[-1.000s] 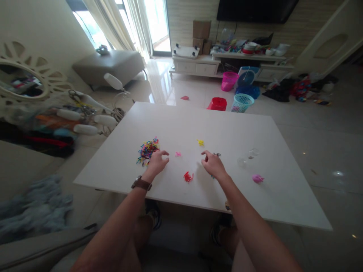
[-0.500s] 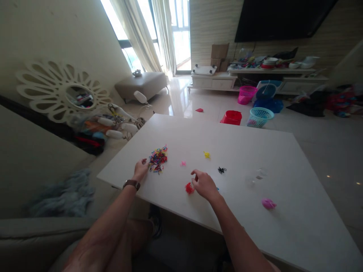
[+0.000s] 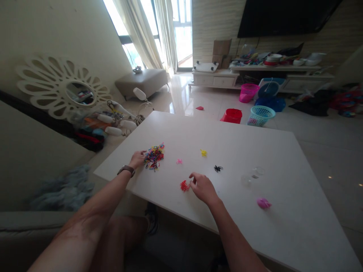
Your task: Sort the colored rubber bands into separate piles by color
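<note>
A heap of mixed-colour small rubber bands point(image 3: 154, 155) lies on the white table point(image 3: 232, 143). My left hand point(image 3: 137, 158), a brown watch on its wrist, rests at the heap's left edge with fingers curled against the bands. My right hand point(image 3: 202, 186) lies palm down just right of a small red pile point(image 3: 184, 185), fingertips pinched near it. Small sorted piles sit apart: pink point(image 3: 179, 161), yellow point(image 3: 203, 152), black point(image 3: 217, 168), and a larger pink clump point(image 3: 263, 203) at the right.
Clear plastic items point(image 3: 252, 175) rest on the table's right part. On the floor beyond stand a red bin point(image 3: 232, 115), a teal basket point(image 3: 260, 115) and a pink basket point(image 3: 247, 92). A grey ottoman point(image 3: 143, 81), a flower-shaped mirror point(image 3: 64, 92) and clutter sit at the left.
My left hand moved from the heap's right side to its left edge. My right hand came back from near the black pile to the red pile. The camera turned left.
</note>
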{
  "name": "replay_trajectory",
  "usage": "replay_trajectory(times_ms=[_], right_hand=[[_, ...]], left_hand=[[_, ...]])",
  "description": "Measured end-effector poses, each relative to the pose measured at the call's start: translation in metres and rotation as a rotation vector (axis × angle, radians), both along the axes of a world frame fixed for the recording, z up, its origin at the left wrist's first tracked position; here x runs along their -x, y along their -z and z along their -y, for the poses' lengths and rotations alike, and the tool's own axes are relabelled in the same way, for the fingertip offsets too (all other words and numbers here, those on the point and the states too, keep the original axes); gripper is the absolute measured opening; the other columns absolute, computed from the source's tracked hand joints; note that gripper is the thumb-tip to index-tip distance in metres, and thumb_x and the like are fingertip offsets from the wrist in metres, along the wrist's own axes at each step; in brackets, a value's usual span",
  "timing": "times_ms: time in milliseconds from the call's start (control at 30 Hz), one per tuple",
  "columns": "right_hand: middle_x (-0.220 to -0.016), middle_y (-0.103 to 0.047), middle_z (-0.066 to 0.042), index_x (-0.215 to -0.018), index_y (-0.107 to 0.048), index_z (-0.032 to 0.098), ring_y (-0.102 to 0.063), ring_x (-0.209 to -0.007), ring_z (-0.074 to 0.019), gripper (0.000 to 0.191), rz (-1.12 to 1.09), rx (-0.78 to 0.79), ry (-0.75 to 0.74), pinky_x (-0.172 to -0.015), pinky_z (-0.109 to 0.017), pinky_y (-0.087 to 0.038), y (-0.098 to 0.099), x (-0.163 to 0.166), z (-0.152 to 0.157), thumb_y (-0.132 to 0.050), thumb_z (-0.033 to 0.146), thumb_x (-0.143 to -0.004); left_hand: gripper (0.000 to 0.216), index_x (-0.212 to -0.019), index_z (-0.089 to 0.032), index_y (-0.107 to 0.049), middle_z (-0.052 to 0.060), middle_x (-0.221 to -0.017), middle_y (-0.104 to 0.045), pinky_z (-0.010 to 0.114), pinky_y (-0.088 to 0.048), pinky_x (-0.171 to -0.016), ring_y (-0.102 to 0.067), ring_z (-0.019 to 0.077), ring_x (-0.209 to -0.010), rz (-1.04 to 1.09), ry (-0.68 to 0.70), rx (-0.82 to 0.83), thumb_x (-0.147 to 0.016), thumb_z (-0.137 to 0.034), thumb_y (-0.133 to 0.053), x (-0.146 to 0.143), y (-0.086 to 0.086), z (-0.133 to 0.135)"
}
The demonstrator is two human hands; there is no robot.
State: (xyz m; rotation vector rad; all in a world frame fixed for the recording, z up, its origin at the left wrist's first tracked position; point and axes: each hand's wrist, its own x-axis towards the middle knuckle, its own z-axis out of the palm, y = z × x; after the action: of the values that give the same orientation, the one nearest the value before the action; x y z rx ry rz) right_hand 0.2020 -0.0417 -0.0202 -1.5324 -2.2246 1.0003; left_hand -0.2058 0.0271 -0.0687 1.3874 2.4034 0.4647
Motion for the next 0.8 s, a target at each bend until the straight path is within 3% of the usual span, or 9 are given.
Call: replay_trajectory(times_ms=[167, 367, 600, 800], right_hand=[[-0.096, -0.074, -0.005, -0.106, -0.07, 0.023, -0.067, -0.084, -0.0199, 0.023, -0.066, -0.06, 0.015, -0.077, -0.029, -0.044, 0.013, -0.007, 0.013, -0.052, 0.02, -0.093], [-0.096, -0.07, -0.007, -0.111, -0.07, 0.026, -0.065, -0.079, -0.0199, 0.03, -0.105, -0.143, -0.076, -0.072, -0.03, -0.046, 0.02, -0.035, 0.025, -0.044, 0.019, -0.098], [-0.096, -0.068, -0.007, -0.112, -0.07, 0.024, -0.064, -0.074, -0.0195, 0.031, 0.005, -0.241, -0.006, -0.074, -0.031, -0.049, 0.015, -0.069, 0.042, -0.042, 0.02, -0.098], [-0.095, -0.067, -0.008, -0.112, -0.069, 0.025, -0.064, -0.077, -0.0219, 0.031, 0.126, -0.372, 0.106, -0.075, -0.034, -0.048, -0.001, -0.099, 0.089, -0.041, 0.022, -0.098]], left_hand=[[0.029, -0.089, -0.017, -0.078, 0.009, -0.09, -0.077, 0.027, -0.049, -0.072, -0.068, 0.0226, -0.084, 0.049, 0.073, 0.032, -0.072, -0.039, -0.07, 0.014, 0.006, -0.016], [0.037, -0.081, -0.02, -0.076, 0.007, -0.082, -0.077, 0.029, -0.049, -0.069, -0.067, 0.0231, -0.079, 0.123, 0.128, 0.061, -0.069, -0.055, -0.073, 0.032, 0.009, -0.018], [0.023, -0.074, -0.017, -0.077, 0.008, -0.073, -0.075, 0.03, -0.049, -0.071, -0.068, 0.0226, -0.075, 0.129, 0.068, 0.051, -0.067, -0.039, -0.078, 0.022, -0.018, -0.011], [0.013, -0.066, -0.017, -0.073, 0.008, -0.067, -0.072, 0.031, -0.05, -0.077, -0.068, 0.0236, -0.08, 0.191, 0.076, -0.027, -0.064, -0.029, -0.077, 0.014, -0.025, 0.003]])
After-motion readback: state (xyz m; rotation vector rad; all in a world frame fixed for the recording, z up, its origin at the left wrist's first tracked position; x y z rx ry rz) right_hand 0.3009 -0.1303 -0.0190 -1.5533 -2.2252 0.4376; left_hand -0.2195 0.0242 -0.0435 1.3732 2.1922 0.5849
